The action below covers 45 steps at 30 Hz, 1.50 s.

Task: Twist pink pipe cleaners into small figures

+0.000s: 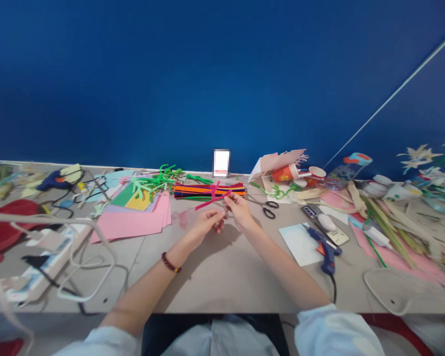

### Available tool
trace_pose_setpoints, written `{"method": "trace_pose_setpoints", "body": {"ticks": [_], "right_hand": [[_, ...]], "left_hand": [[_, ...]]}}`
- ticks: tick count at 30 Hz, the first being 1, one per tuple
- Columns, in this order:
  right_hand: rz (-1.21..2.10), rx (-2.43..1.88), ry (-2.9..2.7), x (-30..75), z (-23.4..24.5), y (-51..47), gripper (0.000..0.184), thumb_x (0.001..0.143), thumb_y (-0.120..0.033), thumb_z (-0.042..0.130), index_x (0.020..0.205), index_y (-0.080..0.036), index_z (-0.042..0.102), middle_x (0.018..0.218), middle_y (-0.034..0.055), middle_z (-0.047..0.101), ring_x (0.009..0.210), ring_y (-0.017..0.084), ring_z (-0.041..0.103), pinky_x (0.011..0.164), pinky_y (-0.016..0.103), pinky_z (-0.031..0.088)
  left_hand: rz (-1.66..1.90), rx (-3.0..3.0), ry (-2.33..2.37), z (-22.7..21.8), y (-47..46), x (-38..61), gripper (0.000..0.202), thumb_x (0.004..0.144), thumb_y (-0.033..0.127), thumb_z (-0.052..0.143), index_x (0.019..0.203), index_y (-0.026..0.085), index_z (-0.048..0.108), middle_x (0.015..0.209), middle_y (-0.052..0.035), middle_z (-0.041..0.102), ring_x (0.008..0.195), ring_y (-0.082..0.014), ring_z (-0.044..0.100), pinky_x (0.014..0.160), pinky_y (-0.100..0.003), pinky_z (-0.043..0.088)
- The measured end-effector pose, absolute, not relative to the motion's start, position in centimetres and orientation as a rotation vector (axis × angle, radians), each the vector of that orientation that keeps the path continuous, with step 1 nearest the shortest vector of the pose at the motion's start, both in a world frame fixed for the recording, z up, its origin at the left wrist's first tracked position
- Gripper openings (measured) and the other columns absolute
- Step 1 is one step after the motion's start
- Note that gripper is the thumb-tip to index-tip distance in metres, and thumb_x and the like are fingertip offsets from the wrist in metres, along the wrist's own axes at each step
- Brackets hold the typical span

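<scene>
Over the middle of the table, my right hand (240, 210) is closed with its fingertips on a magenta pipe cleaner (212, 200), which slants down to the left. My left hand (209, 221) is close beside it, thumb and fingers pinched together; what lies between them is too small to make out. Just behind both hands is a bundle of colored pipe cleaners (187, 190) in orange, purple, red and green, with a pink one around its middle. A pair of scissors (270, 210) lies right of the bundle, handles toward me.
Pink paper sheets (133, 225) and green pipe-cleaner pieces (148, 185) lie left. A white power strip (48, 267) with looping cables is at far left. On the right are a blue glue gun (328, 252), a phone (309, 212) and a red paper cup (284, 174). A blue wall stands behind.
</scene>
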State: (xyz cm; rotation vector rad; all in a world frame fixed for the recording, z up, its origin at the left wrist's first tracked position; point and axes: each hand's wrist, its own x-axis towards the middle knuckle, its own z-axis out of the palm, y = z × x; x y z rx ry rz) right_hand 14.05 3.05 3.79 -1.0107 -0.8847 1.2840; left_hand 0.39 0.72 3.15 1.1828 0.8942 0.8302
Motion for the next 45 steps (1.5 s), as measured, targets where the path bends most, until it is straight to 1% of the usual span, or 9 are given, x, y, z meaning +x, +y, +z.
{"method": "trace_pose_setpoints", "body": {"ticks": [5,9,14,19,22,27,34,37,45], "right_hand": [[1.362,-1.039,-0.909,13.4,3.7,2.6,0.027,0.058,-0.037,0.073,0.067,-0.017,0.055,0.053,-0.0053,0.052,0.045,0.007,0.045,0.046,0.023,0.037],[1.397,-1.031,-0.937,13.0,3.5,2.2,0.030,0.058,-0.039,0.073,0.069,-0.017,0.057,0.055,-0.0039,0.054,0.048,0.008,0.047,0.047,0.022,0.037],[1.413,-1.033,-0.982,13.0,3.4,2.3,0.031,0.059,-0.040,0.073,0.071,-0.017,0.057,0.056,-0.0043,0.053,0.049,0.007,0.045,0.047,0.021,0.037],[1.288,-1.022,-1.180,13.1,3.5,2.2,0.026,0.068,-0.041,0.066,0.077,-0.020,0.056,0.065,-0.0019,0.056,0.058,0.011,0.049,0.053,0.024,0.039],[1.019,-1.017,-1.430,13.5,3.9,2.2,0.015,0.076,-0.036,0.059,0.079,-0.021,0.058,0.078,0.0021,0.058,0.071,0.016,0.051,0.064,0.029,0.042],[0.610,-0.883,-1.742,14.5,4.8,2.4,0.016,0.082,-0.027,0.053,0.068,-0.021,0.056,0.074,0.0047,0.056,0.078,0.020,0.048,0.077,0.035,0.039],[1.103,-0.766,-1.664,14.6,6.0,1.8,0.021,0.081,-0.035,0.057,0.067,-0.021,0.055,0.070,0.0008,0.054,0.069,0.016,0.051,0.069,0.030,0.040],[1.192,-0.798,-1.603,14.6,6.1,1.8,0.024,0.080,-0.041,0.056,0.067,-0.021,0.054,0.067,-0.0002,0.054,0.064,0.014,0.051,0.065,0.029,0.040],[0.612,-1.107,-1.623,14.3,5.2,1.8,0.015,0.078,-0.026,0.055,0.065,-0.021,0.053,0.069,0.0008,0.052,0.068,0.015,0.048,0.066,0.029,0.038]], "left_hand": [[1.422,1.759,1.268,2.9,0.8,-0.3,0.026,0.080,0.039,0.061,0.095,0.019,0.062,0.083,-0.0030,0.061,0.062,-0.0099,0.054,0.055,-0.021,0.043],[1.456,2.139,1.336,2.3,1.4,-1.1,0.020,0.085,0.034,0.056,0.095,0.020,0.066,0.094,-0.0057,0.064,0.072,-0.0122,0.058,0.065,-0.024,0.046],[1.440,2.142,1.329,2.2,1.5,-1.1,0.015,0.084,0.030,0.057,0.089,0.021,0.068,0.089,-0.0060,0.068,0.082,-0.0173,0.059,0.074,-0.027,0.044],[1.340,1.745,1.137,3.0,1.7,-0.9,0.012,0.080,0.029,0.060,0.081,0.021,0.069,0.079,-0.0041,0.064,0.071,-0.0148,0.054,0.066,-0.023,0.041],[1.232,1.390,0.977,3.4,1.9,-0.8,0.014,0.073,0.032,0.068,0.077,0.018,0.067,0.073,-0.0020,0.062,0.067,-0.0134,0.053,0.063,-0.022,0.041],[1.057,1.047,0.792,3.8,1.7,-0.8,0.023,0.066,0.034,0.075,0.068,0.014,0.063,0.064,0.0005,0.056,0.052,-0.0065,0.043,0.050,-0.017,0.034],[0.766,0.847,0.468,4.1,1.2,-1.2,0.037,0.060,0.042,0.078,0.059,0.013,0.056,0.052,0.0033,0.042,0.042,-0.0044,0.031,0.038,-0.019,0.021],[0.838,0.876,0.572,4.0,1.3,-1.1,0.034,0.061,0.042,0.077,0.063,0.013,0.059,0.056,0.0014,0.049,0.045,-0.0053,0.037,0.042,-0.019,0.026],[1.375,1.409,1.125,4.2,0.6,-0.3,0.012,0.063,0.026,0.076,0.072,0.021,0.070,0.073,-0.0018,0.063,0.063,-0.0121,0.048,0.054,-0.020,0.033]]}}
